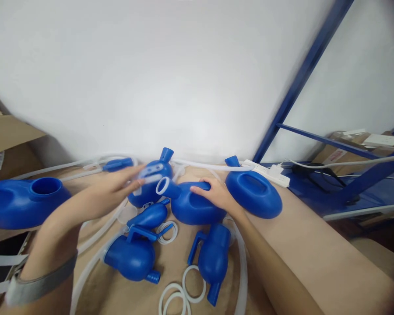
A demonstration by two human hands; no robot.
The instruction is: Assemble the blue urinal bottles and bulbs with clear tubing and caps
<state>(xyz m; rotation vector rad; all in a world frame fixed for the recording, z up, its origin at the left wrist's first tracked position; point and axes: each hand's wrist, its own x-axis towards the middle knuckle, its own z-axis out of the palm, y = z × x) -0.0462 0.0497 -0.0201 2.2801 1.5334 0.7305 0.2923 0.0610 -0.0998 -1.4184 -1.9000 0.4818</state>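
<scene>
My right hand (215,191) is wrapped over the handle of a blue plastic jug (193,205) lying on the brown table (315,245); a white ring sits on the jug's spout. My left hand (113,188) reaches in from the left, blurred, with its fingertips at a white ring or strip (147,179) in front of another blue jug (151,181). More blue jugs lie close by: one (134,256) nearer me on the left, one (213,258) nearer me on the right, and a small one (149,215) between them.
A large blue jug (19,201) lies at far left and another (254,192) right of my right hand. White tubing (101,223) and loose white rings (193,284) lie about. A cardboard box (6,144) stands left. A blue metal rack (315,140) and white power strip (265,171) are right.
</scene>
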